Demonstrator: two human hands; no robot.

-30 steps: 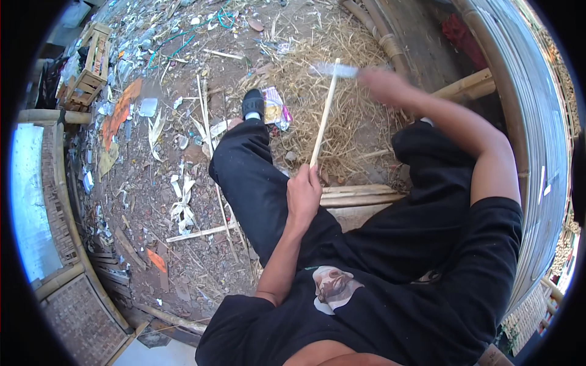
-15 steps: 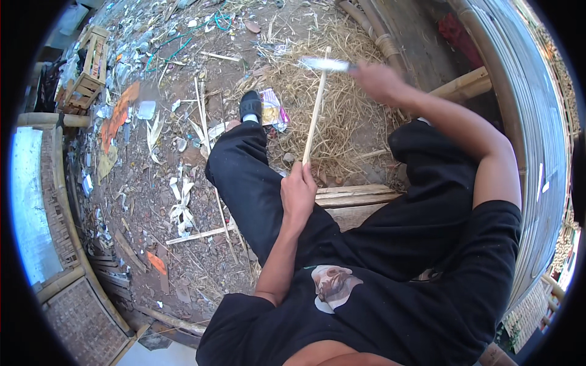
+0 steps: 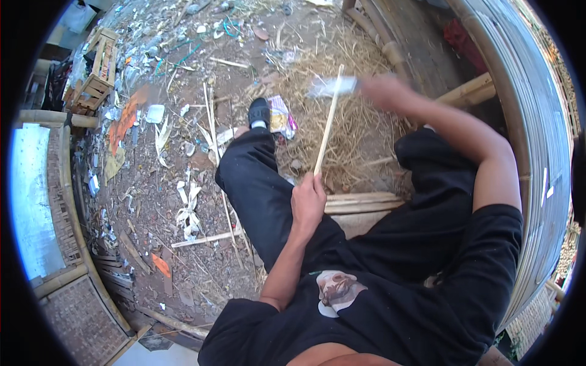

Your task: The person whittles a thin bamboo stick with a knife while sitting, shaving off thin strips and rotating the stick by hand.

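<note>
My left hand (image 3: 309, 201) is closed around the lower end of a pale, thin bamboo strip (image 3: 329, 125), which slants up and away in front of my knees. Out beyond my right knee, my right hand (image 3: 386, 93) is smeared by motion but grips a knife. The blade of this knife (image 3: 331, 86), broad and bright, lies across the strip near its far end. Whether the blade touches the strip or only passes it, I cannot tell.
Dry straw-like shavings (image 3: 360, 122) cover the ground beneath the strip. Between my legs lies a wooden plank (image 3: 360, 204). A slatted wooden crate (image 3: 97, 73) stands far left, and a bamboo frame (image 3: 470, 89) is at right. Litter and loose strips (image 3: 210, 122) lie on the left.
The whole view has shifted slightly, so the scene sits lower and to the right. My right hand and knife blade are more blurred now. The left hand keeps its hold.
</note>
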